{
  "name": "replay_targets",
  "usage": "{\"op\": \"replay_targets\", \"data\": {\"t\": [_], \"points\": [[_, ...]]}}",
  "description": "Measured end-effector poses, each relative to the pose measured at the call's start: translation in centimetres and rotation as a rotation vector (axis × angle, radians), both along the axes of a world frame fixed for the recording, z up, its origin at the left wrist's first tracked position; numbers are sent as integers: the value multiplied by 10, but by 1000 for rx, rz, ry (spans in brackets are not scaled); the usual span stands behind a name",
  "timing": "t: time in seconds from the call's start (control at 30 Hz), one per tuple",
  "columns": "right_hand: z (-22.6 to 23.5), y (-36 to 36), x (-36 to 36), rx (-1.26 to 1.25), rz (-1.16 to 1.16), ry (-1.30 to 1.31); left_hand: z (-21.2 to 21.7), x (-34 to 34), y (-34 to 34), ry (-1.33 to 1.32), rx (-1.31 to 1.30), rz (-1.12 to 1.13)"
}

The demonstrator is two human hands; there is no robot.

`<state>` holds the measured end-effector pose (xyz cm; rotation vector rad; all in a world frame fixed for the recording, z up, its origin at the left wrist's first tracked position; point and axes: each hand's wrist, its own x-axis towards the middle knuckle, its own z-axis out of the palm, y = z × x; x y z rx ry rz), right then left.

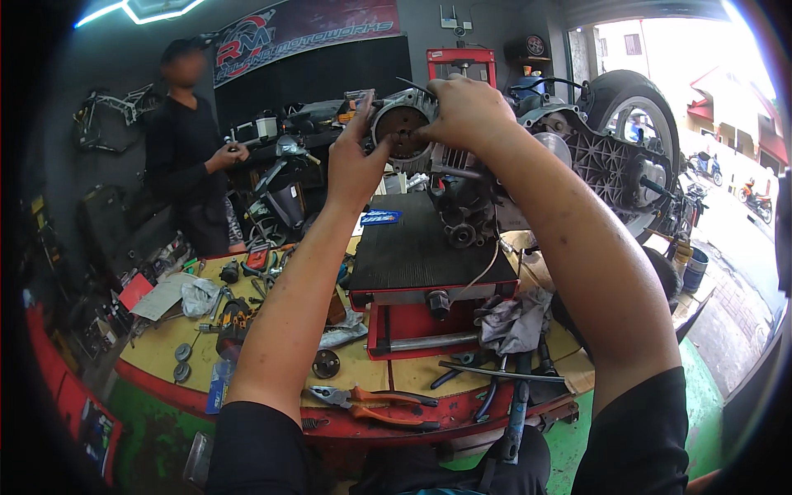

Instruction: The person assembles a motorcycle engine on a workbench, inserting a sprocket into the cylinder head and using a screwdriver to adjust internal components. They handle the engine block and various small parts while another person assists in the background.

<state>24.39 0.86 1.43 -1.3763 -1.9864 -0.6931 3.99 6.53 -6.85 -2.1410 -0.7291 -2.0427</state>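
Both my arms reach up to a scooter engine above the workbench. A round brown disc [396, 126] sits inside a metal ring-shaped housing facing me. My left hand [357, 161] is at the disc's left side, fingers stretched upward and thumb on the lower middle of the disc. My right hand [470, 111] bends over the upper right of the housing, its thumb at the disc's centre. Its fingers are closed; what they hold is hidden. A thin dark rod [412, 86] sticks out beside the right fingers. The engine rests on a black-topped lift stand [396, 247].
Orange-handled pliers [371, 397], a small round metal part [326, 363], a grey rag [516, 322] and a blue-handled tool [515, 421] lie on the yellow bench [367, 371]. A rear wheel [639, 115] rises at right. Another person [186, 157] stands back left.
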Motion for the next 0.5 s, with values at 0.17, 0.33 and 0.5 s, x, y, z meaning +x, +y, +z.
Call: {"op": "replay_targets", "data": {"t": [0.17, 0.33, 0.5], "points": [[1, -1, -1, -19, -14, -2, 3, -7, 0, 92, -32, 23], [5, 7, 7, -32, 47, 39, 10, -4, -4, 119, -70, 32], [3, 16, 9, 35, 77, 56, 23, -8, -15, 301, -11, 247]]}}
